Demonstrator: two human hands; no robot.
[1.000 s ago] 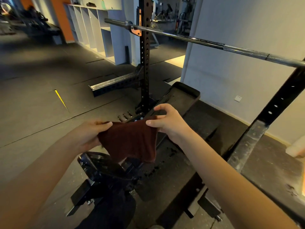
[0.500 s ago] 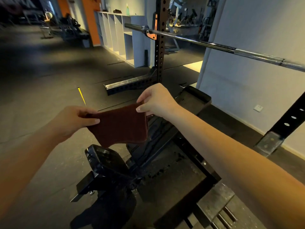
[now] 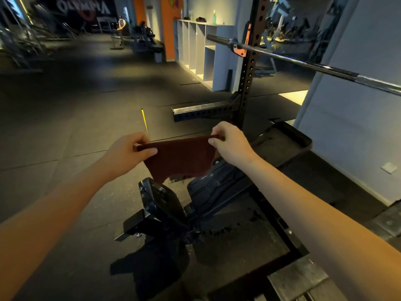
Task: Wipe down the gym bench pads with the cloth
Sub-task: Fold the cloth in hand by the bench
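Dark red cloth (image 3: 180,158) is held in the air, stretched between both hands above the bench pads (image 3: 214,190), not touching them. One top corner is pinched between thumb and fingers of the left hand (image 3: 128,153), the other likewise by the right hand (image 3: 230,144). Cloth is judged light, limp and grippy. The lower edge hangs loose. It is best folded flat under one palm before wiping.

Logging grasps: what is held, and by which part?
The dark red cloth: the left hand pinches one top corner, the right hand the other.
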